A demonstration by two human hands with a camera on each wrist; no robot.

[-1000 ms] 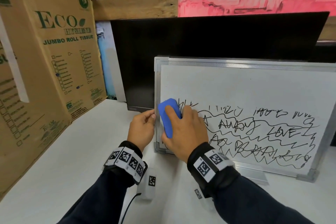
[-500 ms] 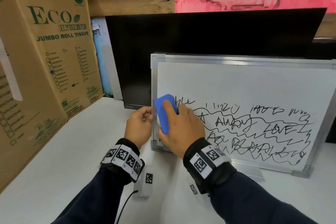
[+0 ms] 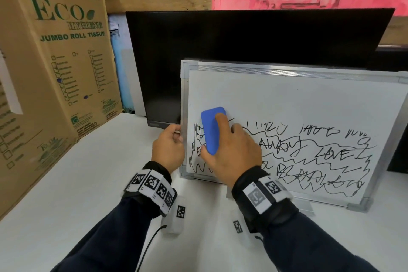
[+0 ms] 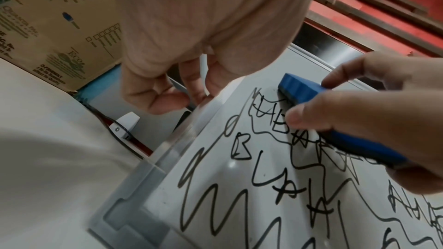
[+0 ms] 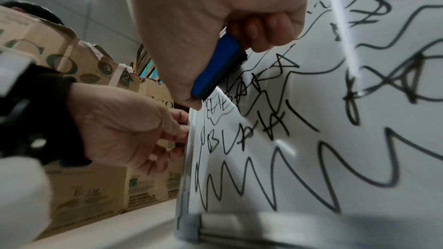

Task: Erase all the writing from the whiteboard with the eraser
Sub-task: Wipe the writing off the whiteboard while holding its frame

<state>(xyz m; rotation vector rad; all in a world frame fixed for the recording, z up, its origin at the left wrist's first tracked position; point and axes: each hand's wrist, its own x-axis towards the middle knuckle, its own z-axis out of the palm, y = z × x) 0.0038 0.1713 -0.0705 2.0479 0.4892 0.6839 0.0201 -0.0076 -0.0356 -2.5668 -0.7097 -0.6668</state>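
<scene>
A framed whiteboard (image 3: 287, 99) leans upright on the white table, its lower half covered in black scribbles (image 3: 320, 154). My right hand (image 3: 229, 152) grips a blue eraser (image 3: 212, 130) and holds it flat against the board's left part, over the scribbles. The eraser (image 4: 304, 92) shows above the writing in the left wrist view, and edge-on as a blue eraser (image 5: 215, 69) in the right wrist view. My left hand (image 3: 169, 150) pinches the board's left frame edge (image 3: 183, 117), fingers curled round it.
A dark monitor (image 3: 242, 51) stands right behind the whiteboard. A large cardboard box (image 3: 50, 73) lines the table's left side. Wooden planks and a red painted wall are at the back. A black cable (image 3: 150, 247) runs over the table (image 3: 77, 194) near my left forearm.
The eraser and my right hand have slid a little to the right, from the board's left frame onto the scribbles. My left hand keeps its hold on the frame.
</scene>
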